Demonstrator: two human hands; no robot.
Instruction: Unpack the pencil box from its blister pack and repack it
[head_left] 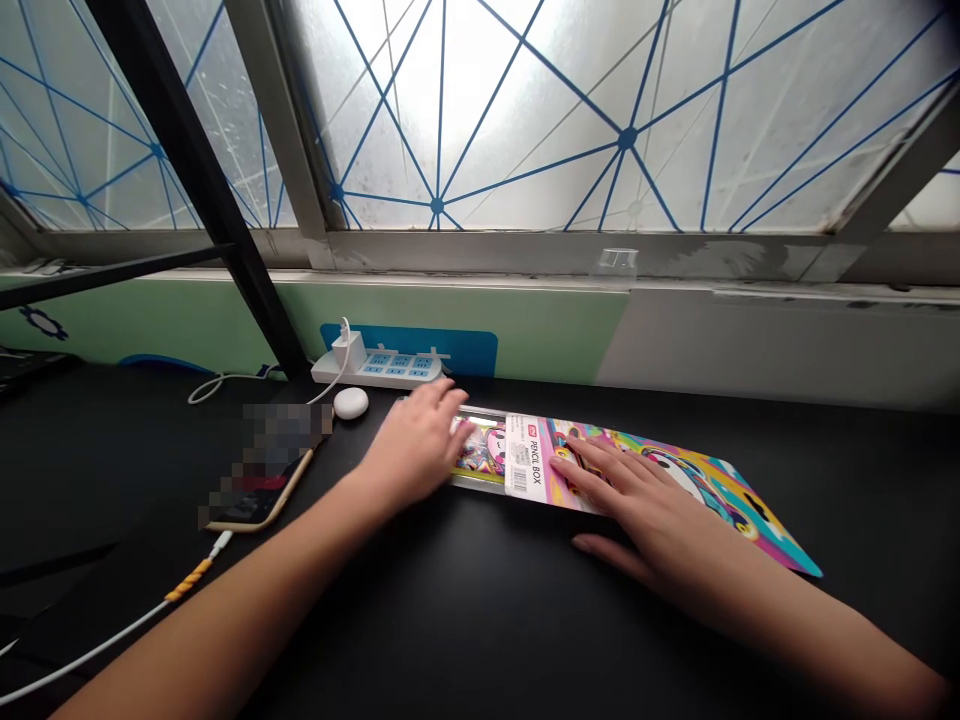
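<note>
A flat, colourful pencil box (491,450) with cartoon prints lies slanted on the black table. A white label (526,458) reading "PENCIL BOX" wraps across it. Its left end looks clear and glossy; the longer right part is a bright printed panel (720,490). Over the left end rests my left hand (420,440), fingers slightly bent and apart, thumb on the box. My right hand (637,500) lies flat across the printed panel, fingers stretched out, thumb off the near edge on the table side. Part of the print is covered by it.
A phone (274,480) with a charging cable (187,580) lies left of my left forearm. Behind it are a white round case (351,403) and a power strip (390,368) with a plugged-in charger. A black metal post (202,180) rises at the left, before the window.
</note>
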